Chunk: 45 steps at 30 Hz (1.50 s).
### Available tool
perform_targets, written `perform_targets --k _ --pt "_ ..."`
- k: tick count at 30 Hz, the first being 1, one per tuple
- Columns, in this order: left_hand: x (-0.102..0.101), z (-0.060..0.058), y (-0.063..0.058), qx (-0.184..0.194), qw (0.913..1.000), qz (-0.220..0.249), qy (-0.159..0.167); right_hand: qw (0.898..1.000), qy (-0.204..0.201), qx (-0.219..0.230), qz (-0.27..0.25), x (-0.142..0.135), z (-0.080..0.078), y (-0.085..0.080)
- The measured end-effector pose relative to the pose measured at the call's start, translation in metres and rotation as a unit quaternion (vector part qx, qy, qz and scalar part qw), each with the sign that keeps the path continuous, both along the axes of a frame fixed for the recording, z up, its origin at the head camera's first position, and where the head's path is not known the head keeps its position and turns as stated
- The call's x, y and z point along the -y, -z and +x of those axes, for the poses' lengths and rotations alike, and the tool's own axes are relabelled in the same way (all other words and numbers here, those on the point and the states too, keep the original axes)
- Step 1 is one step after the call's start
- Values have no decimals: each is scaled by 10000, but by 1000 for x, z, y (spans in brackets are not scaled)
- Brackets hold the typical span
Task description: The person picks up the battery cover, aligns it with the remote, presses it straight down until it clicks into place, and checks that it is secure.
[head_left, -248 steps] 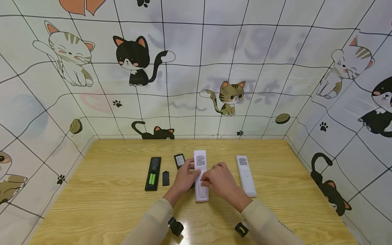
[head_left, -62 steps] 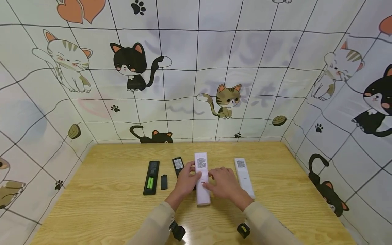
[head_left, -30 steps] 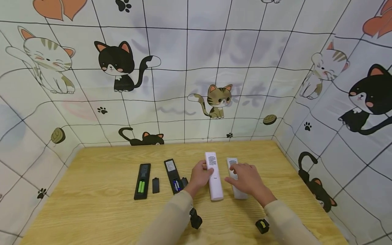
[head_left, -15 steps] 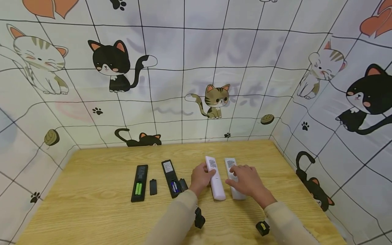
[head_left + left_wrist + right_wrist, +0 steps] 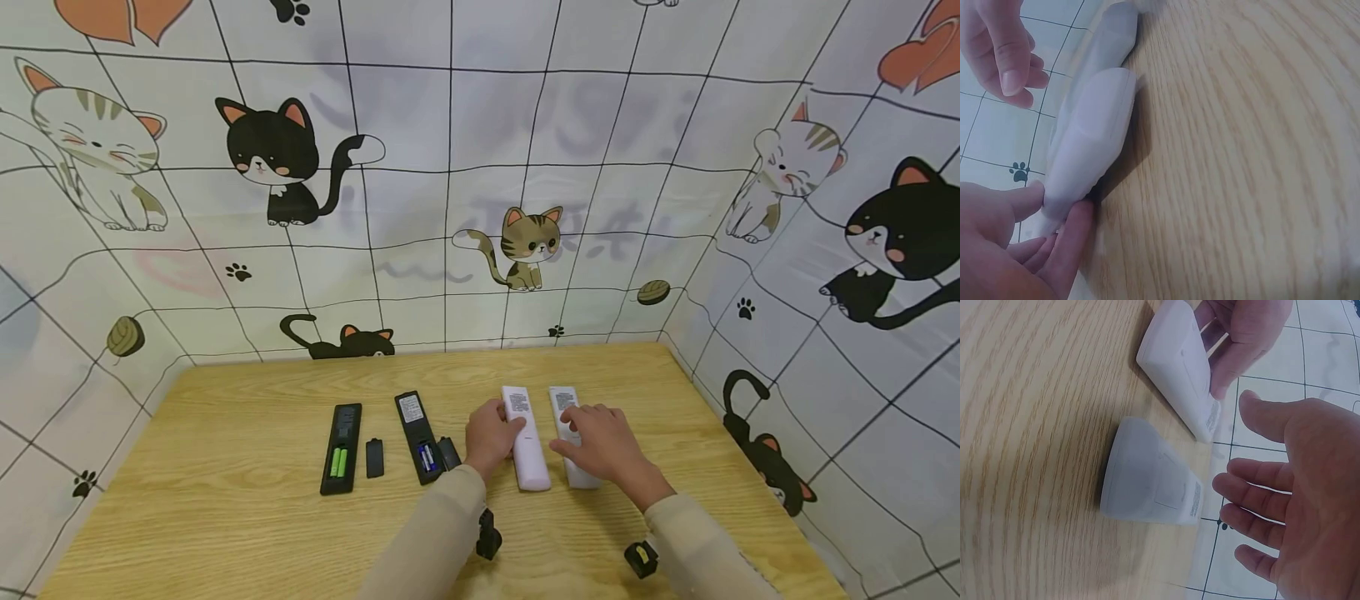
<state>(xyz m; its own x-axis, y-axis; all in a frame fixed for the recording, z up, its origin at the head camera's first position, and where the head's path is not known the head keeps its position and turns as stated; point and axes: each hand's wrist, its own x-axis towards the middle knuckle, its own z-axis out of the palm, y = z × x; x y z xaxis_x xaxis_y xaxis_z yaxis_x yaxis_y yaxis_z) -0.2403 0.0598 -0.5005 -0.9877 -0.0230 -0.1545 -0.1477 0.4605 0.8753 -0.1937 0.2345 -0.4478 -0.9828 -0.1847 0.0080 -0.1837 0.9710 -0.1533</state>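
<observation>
Face down on the table lies a pale pinkish-white remote control [image 5: 531,454], pinched along its left edge by my left hand [image 5: 491,437]. The left wrist view shows the thumb on its upper side and fingers at its lower edge, the remote [image 5: 1088,128] close over the wood. My right hand [image 5: 609,442] hovers over a second white remote control [image 5: 581,475], partly hiding it in the head view. In the right wrist view that hand [image 5: 1319,494] has its fingers apart and loosely bent, holding nothing, with the second remote [image 5: 1147,478] lying beyond.
To the left lie a black remote control [image 5: 347,425] with green batteries showing, a loose black battery cover [image 5: 375,458], another black remote [image 5: 411,425] with blue batteries, and its dark cover [image 5: 448,452]. The wooden table [image 5: 247,500] meets a cat-patterned wall cloth [image 5: 420,200] behind.
The left hand has carried the pinkish-white remote from the middle rightward, beside the other white one, and lowered it. The right hand has come off that remote and moved right.
</observation>
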Motion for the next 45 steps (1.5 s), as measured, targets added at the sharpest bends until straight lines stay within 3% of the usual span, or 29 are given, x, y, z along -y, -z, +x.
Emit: perform_targets --k 13,25,35,39,45 --pt "9 1 -1 103 9985 -542 18 10000 -15 58 3 10 -4 3" --pt "28 1 -11 -156 9976 -630 252 9998 -183 41 -38 19 -6 5" --pt "83 -5 -37 -469 9968 -59 645 9991 -301 192 -233 41 -11 5" --pt "111 -7 -43 -524 9972 -100 533 9980 -520 163 -325 53 -12 7" --pt "142 -8 -42 -363 9987 -270 254 9950 -898 104 -420 73 -13 8"
